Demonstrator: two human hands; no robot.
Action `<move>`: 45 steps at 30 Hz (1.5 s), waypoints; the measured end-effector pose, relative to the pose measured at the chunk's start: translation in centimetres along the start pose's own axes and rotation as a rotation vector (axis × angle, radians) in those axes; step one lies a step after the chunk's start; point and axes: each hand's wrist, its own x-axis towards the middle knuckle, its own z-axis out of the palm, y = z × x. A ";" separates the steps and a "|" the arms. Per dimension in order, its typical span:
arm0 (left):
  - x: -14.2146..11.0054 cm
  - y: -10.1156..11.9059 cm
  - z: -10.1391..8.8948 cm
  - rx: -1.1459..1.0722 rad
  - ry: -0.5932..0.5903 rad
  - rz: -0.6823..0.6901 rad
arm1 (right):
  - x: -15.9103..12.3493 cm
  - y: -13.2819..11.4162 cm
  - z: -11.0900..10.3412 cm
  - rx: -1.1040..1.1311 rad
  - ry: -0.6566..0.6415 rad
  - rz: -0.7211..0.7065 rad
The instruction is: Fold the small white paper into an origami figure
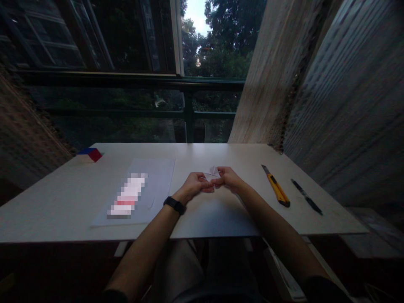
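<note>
A small folded piece of white paper (212, 172) sits at the middle of the white table (63, 198), pinched between both my hands. My left hand (195, 185), with a black watch on its wrist, has its fingers curled closed on the paper's left side. On the right side of the paper my right hand (227, 178) is closed on it too. The fingertips of the two hands meet under the paper's raised points.
A white sheet (158, 176) with a blurred patch lies left of my hands. To the right lie a yellow utility knife (277, 188) and a black pen (306, 197). A red and blue block (90, 154) sits at the far left corner. Curtains and a window stand behind.
</note>
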 end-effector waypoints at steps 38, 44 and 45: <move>0.1 -0.5 -0.4 0.227 0.031 -0.004 | 0.5 1.5 0.3 0.036 -0.026 -0.139; 0.1 -0.6 -0.4 0.290 0.030 -0.008 | 0.5 1.6 0.3 0.044 -0.005 -0.124; 0.1 -0.6 -0.4 0.290 0.029 -0.007 | 0.5 1.6 0.4 0.044 0.002 -0.117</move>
